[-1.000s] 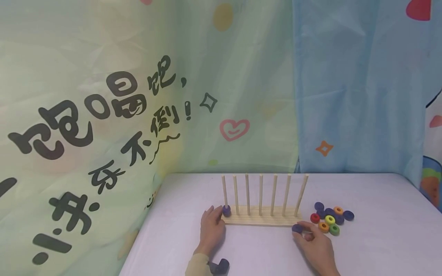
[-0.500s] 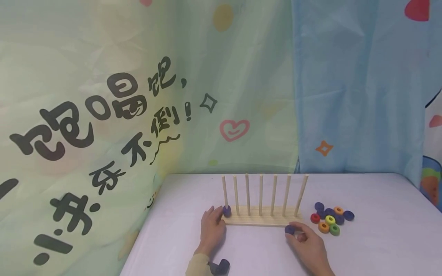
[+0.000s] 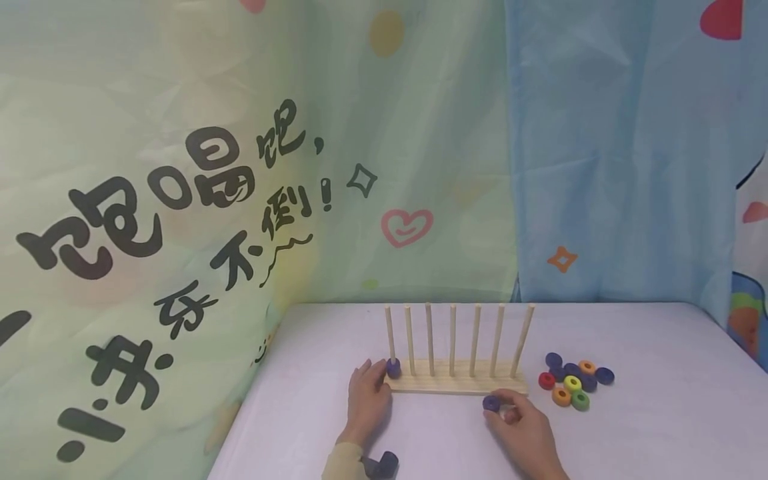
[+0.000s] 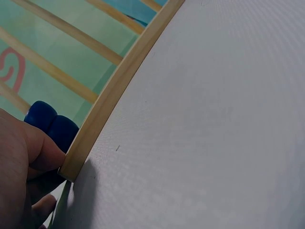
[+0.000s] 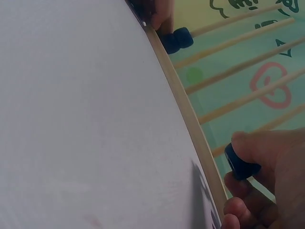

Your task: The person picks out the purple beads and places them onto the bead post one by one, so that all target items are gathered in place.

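Note:
A pale wooden peg stand (image 3: pixel 456 385) with a row of upright pegs sits on the table. Two dark blue beads (image 4: pixel 51 125) are stacked at the foot of its leftmost peg. My left hand (image 3: pixel 369 398) holds the stand's left end, thumb against the wood beside those beads. Between thumb and fingertips, my right hand (image 3: pixel 528 430) pinches another dark blue bead (image 3: pixel 491 403). That bead is off the pegs, in front of the stand's right part. In the right wrist view the held bead (image 5: pixel 240 163) is tilted, partly covered by the thumb.
Right of the stand lies a cluster of loose beads: a red bead (image 3: pixel 547 380), a yellow bead (image 3: pixel 573 383), a green bead (image 3: pixel 580 400), two orange beads (image 3: pixel 561 397) and several dark blue beads (image 3: pixel 605 376). A printed curtain (image 3: pixel 408 167) hangs behind the table.
My right hand has moved left along the stand's front with the blue bead, away from the loose cluster. The left hand stays at the stand's left end.

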